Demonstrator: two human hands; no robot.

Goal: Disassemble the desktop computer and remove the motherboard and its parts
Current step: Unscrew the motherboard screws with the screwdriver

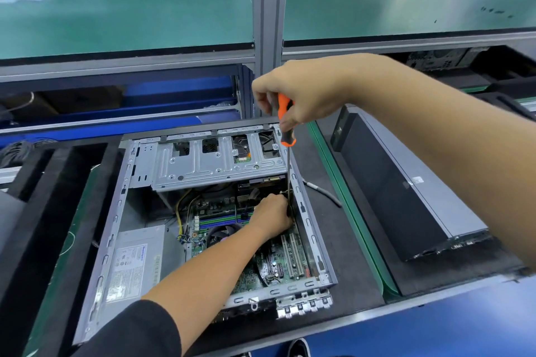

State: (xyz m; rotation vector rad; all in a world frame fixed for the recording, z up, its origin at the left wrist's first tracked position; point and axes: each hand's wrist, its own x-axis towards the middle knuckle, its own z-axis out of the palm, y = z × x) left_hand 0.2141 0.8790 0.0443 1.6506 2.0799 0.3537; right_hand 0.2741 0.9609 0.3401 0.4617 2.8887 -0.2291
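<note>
An open desktop computer case (121, 229) lies on its side on the dark mat of the bench (342, 269), side panel off, near the bench's front edge. At the case's left sits the grey power supply (136, 261); along its far end runs the metal drive cage (214, 162). The green motherboard (275, 264) is still seated on the case floor, filling the right half, with its round cooler fan (222, 236) near the middle.

The left hand (271, 216) reaches across the board to its far right corner, fingers curled down at the foot of a screwdriver shaft, apparently steadying the tip or a screw; what it pinches is hidden. Directly above, the right hand (293, 93) grips the orange-handled screwdriver (285, 122), whose long shaft stands close to upright and drops just inside the case's right wall.

The fastening point lies straight below the right hand along the tool's axis, with the left hand already at it. This looks like an early board screw, with the board's removal not yet done. A second closed computer (406, 191) rests near the bench's right edge.
</note>
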